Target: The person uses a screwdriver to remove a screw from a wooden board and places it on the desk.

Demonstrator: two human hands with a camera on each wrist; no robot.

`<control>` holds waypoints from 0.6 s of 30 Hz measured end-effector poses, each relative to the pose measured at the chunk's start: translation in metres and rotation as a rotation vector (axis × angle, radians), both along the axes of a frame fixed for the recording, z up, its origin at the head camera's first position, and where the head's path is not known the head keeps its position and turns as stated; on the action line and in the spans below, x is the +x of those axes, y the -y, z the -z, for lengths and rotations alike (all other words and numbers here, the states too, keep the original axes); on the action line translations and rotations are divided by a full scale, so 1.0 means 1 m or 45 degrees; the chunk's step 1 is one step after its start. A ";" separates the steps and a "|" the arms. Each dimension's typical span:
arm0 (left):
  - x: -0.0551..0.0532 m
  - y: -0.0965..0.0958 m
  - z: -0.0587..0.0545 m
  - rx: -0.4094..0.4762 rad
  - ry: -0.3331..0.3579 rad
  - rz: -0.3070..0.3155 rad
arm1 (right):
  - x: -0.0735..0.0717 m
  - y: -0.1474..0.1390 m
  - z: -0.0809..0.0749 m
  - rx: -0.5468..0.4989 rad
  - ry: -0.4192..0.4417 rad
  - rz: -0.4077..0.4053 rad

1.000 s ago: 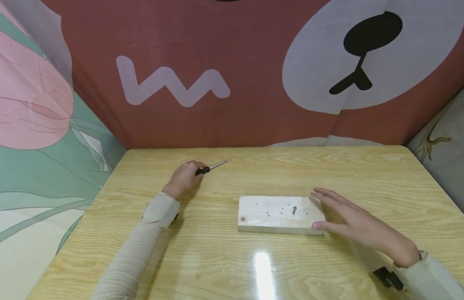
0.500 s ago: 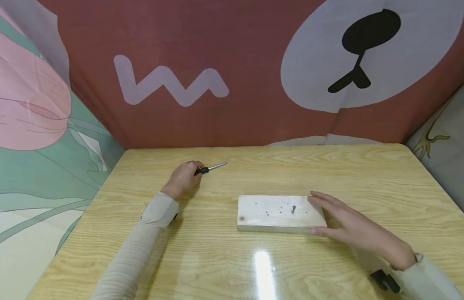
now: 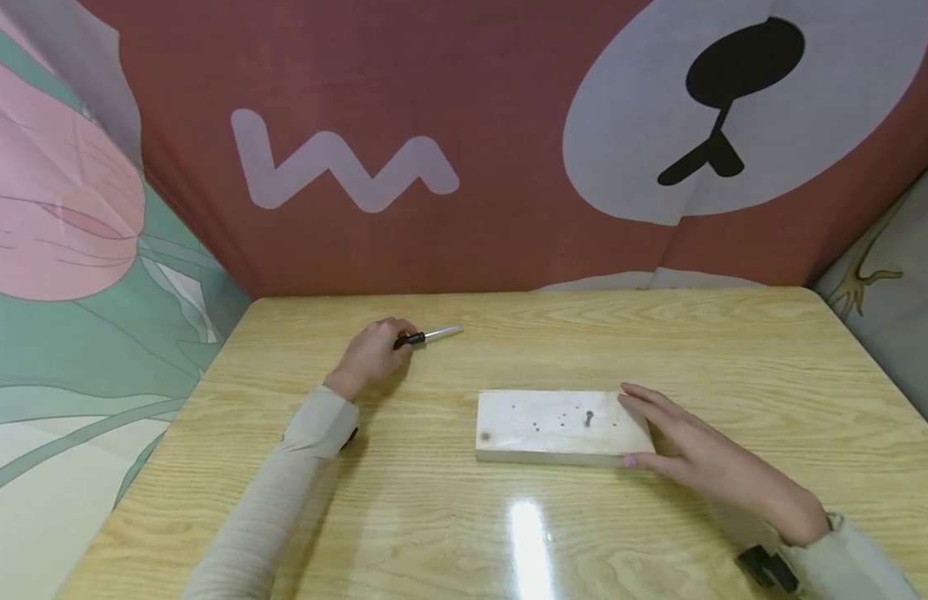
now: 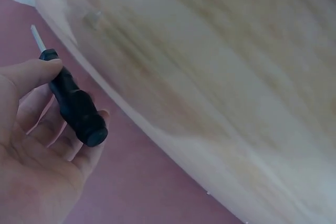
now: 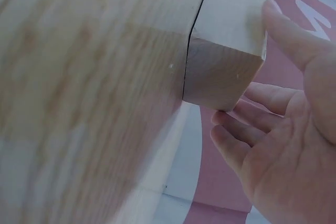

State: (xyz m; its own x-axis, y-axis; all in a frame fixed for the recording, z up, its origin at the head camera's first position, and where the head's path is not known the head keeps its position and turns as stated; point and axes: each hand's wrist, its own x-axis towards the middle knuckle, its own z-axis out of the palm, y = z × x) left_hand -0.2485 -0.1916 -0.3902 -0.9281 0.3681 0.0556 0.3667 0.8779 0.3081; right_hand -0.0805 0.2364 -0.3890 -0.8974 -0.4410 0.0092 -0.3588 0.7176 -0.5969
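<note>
Near the far left of the table, my left hand [image 3: 370, 354] holds a screwdriver [image 3: 411, 339] by its black handle, the metal shaft pointing right. In the left wrist view the thumb lies on the handle [image 4: 79, 103] and the fingers curl behind it. A pale wooden board [image 3: 554, 446] lies flat at the middle right, with several small holes in its top. One screw [image 3: 588, 418] stands up from it, slightly tilted. My right hand [image 3: 711, 450] grips the board's right end, thumb at the front edge and fingers at the far edge.
The wood-grain table [image 3: 404, 517] carries the board and reflects a bright light near its front. A reddish printed cloth [image 3: 359, 250] hangs behind the far edge, with more printed cloth at left and right.
My left hand has shifted slightly right, and the screwdriver's shaft has swung nearer to level. My right thumb has moved down onto the board's front edge. The board and screw look nearly unmoved.
</note>
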 end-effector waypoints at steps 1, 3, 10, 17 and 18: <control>0.000 0.000 0.000 0.013 -0.008 0.002 | 0.000 0.000 0.000 0.000 -0.005 0.000; 0.001 -0.001 -0.001 0.051 -0.020 0.003 | 0.000 0.000 0.001 0.003 -0.010 0.001; 0.005 -0.007 -0.004 0.167 -0.015 0.015 | 0.000 0.000 0.005 -0.016 -0.020 -0.002; 0.015 -0.020 -0.013 0.228 0.001 0.067 | -0.002 0.000 0.007 -0.021 -0.046 -0.004; 0.016 -0.022 -0.014 0.240 -0.002 0.081 | -0.002 0.000 0.007 -0.017 -0.045 -0.004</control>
State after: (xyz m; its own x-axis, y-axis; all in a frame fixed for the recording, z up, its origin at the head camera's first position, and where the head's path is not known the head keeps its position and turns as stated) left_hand -0.2329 -0.1693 -0.3763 -0.9033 0.4087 0.1304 0.4199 0.7801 0.4639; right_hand -0.0827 0.2364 -0.3958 -0.8951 -0.4434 0.0470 -0.3821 0.7086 -0.5931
